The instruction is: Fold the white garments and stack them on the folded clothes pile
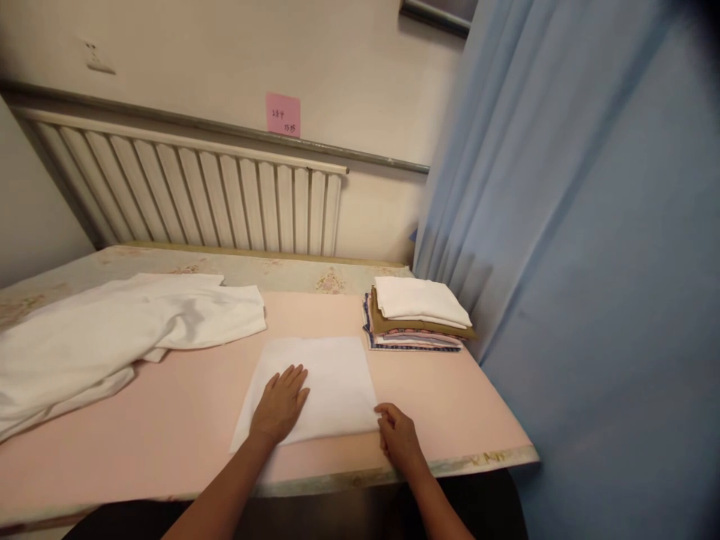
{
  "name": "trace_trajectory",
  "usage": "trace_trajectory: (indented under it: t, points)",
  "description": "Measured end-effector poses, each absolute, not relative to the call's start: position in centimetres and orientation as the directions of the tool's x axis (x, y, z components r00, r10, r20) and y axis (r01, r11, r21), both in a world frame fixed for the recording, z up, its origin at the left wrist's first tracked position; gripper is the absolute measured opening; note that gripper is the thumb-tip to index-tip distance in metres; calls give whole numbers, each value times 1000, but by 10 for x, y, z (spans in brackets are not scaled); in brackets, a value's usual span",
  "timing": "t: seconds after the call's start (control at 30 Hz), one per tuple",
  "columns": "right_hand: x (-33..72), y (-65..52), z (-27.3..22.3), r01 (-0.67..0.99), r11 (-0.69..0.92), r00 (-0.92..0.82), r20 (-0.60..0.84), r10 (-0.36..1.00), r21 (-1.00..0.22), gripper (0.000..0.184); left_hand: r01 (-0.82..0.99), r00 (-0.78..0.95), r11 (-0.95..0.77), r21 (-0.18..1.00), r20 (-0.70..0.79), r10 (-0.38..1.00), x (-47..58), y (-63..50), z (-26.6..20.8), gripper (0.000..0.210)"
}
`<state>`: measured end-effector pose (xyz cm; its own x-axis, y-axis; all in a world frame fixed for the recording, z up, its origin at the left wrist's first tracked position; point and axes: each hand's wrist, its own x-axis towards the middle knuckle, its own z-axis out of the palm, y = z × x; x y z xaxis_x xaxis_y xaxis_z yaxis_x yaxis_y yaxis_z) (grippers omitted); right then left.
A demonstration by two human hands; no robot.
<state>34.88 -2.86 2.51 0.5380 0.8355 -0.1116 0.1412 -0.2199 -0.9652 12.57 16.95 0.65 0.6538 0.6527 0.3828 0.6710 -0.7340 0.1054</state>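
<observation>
A white folded cloth [331, 382] lies flat on the pink sheet in front of me. My left hand [280, 405] rests palm down on its left part, fingers stretched out. At the cloth's right edge, close to the near corner, my right hand [398, 439] is closed, with thumb and fingertips pinched at the border. The palm side of that hand is hidden. Beyond it sits a stack of folded fabrics [423, 330], with a white folded piece [421, 298] on top and brown and patterned layers below.
A large rumpled white cloth [129, 322] spreads over the left side of the pink sheet [185, 420]. A blue curtain [590, 262] hangs along the right. Behind the bed stands a white radiator [214, 191], with a pink note [283, 114] on the wall above.
</observation>
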Motion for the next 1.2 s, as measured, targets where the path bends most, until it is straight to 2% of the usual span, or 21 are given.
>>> trace_trajectory:
  t: [0.43,0.9,1.2]
  points:
    - [351,-28,20,145,-220,540,-109,835,-965,27,680,666,-728,84,344,662,126,168,11,48]
    - [352,-28,17,161,-201,536,-86,840,-966,27,664,650,-741,105,410,640,126,170,6,47]
    - [353,-27,14,165,-207,540,-87,837,-964,28,669,650,-736,106,398,648,126,170,7,47]
